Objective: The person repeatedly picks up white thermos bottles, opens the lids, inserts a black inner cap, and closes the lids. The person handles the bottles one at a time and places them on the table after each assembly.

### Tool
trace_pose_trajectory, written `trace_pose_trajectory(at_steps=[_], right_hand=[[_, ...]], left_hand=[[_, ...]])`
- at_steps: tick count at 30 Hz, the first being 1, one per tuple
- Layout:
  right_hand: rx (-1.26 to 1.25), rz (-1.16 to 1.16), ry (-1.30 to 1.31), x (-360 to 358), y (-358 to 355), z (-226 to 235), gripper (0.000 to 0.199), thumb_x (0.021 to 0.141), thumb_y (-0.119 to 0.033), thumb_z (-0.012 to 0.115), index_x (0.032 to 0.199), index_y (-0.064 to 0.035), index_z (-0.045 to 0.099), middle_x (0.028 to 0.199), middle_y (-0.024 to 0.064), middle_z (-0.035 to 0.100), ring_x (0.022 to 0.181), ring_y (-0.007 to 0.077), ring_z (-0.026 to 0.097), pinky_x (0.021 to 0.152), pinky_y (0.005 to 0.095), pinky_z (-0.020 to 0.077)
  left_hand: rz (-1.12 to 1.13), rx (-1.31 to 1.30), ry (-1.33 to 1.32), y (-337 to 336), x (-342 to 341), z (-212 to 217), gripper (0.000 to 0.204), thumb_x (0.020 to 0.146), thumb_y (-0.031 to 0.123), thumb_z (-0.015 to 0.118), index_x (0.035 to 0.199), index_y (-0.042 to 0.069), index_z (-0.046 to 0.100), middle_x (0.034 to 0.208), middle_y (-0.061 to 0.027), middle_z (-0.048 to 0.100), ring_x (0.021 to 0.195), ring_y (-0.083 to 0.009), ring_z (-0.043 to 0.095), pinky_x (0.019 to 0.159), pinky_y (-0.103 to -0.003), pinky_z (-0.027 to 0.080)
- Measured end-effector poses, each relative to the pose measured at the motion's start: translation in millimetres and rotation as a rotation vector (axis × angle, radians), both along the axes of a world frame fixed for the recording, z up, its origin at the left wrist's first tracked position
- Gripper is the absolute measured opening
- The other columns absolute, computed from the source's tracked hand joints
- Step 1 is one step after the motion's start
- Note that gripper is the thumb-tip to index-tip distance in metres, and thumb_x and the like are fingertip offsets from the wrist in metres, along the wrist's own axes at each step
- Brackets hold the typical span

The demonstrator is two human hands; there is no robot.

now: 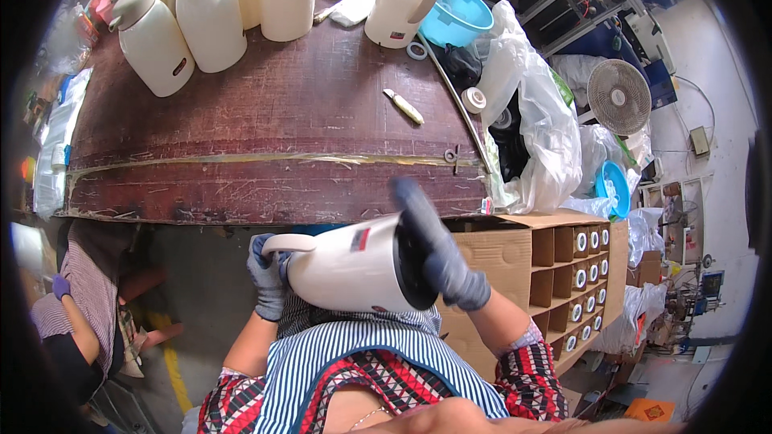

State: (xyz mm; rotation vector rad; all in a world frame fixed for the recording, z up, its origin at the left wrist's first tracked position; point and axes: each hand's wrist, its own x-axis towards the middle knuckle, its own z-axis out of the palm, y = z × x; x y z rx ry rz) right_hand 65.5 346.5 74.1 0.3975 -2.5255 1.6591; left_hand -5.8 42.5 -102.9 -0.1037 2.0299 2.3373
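A cream vacuum jug (pixel 342 267) lies on its side in front of my body, its dark base turned to the right. My left hand (pixel 268 275), in a grey-blue glove, grips its top end beside the curved handle (pixel 289 244). At the other end, my gloved right hand (pixel 438 249) lies against the black base (pixel 414 265) with its fingers stretched out, slightly blurred. The palm side is hidden. On the table ahead lie a utility knife (pixel 404 107) with a pale handle and a small metal ring-shaped piece (pixel 452 157).
Several cream jugs (pixel 213 16) stand along the far side of the brown table (pixel 265 112). A blue basin (pixel 458 16) and plastic bags (pixel 539 120) are at the right. A divided cardboard box (pixel 490 265) stands right of me. Another person (pixel 76 297) is at the left.
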Motion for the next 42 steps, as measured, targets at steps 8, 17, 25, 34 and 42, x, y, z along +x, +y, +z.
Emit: trace_pose_trajectory(at_steps=[8,17,25,34,42], right_hand=[[0.744,-0.988,-0.193,-77,158,-132,0.044,0.086,-0.039,0.078,0.113,-0.0071,0.064,0.104,0.0163,0.066,0.100,0.0374,0.065,0.085,0.0485,0.0505],[0.575,-0.201,0.194,-78,77,-17,0.025,0.081,-0.010,0.077,0.104,-0.0068,0.069,0.099,0.0082,0.069,0.089,0.0254,0.067,0.073,0.0382,0.0552],[0.916,0.485,0.555,-103,12,60,0.045,0.079,-0.017,0.070,0.123,-0.0120,0.064,0.116,0.0080,0.066,0.097,0.0271,0.066,0.074,0.0372,0.0583],[0.867,0.308,0.231,-82,8,48,0.041,0.074,-0.010,0.074,0.114,-0.0075,0.066,0.117,0.0137,0.068,0.096,0.0337,0.070,0.075,0.0421,0.0582],[0.952,0.109,0.684,-70,55,43,0.034,0.074,-0.008,0.075,0.108,-0.0095,0.072,0.105,0.0118,0.072,0.093,0.0289,0.071,0.079,0.0413,0.0583]], left_hand=[[0.067,-0.040,-0.127,-20,-15,-19,0.018,0.104,0.019,0.063,0.113,0.004,0.064,0.096,-0.0021,0.064,0.089,-0.0123,0.059,0.081,-0.029,0.048],[-0.001,-0.147,-0.146,-35,-27,-46,0.040,0.100,0.037,0.069,0.120,0.003,0.068,0.116,-0.0074,0.072,0.106,-0.0185,0.067,0.093,-0.034,0.054],[0.010,0.145,-0.169,-26,-28,-42,0.012,0.101,-0.002,0.051,0.108,0.005,0.059,0.089,-0.0008,0.060,0.063,-0.0050,0.049,0.056,-0.019,0.042],[0.031,0.182,-0.170,-24,-13,-33,0.010,0.101,-0.001,0.056,0.109,0.003,0.058,0.090,-0.0021,0.062,0.070,-0.0072,0.054,0.061,-0.022,0.046],[0.075,-0.219,0.244,-52,-43,63,0.014,0.091,0.007,0.072,0.102,0.003,0.064,0.087,-0.0037,0.068,0.079,-0.0103,0.061,0.073,-0.028,0.053]])
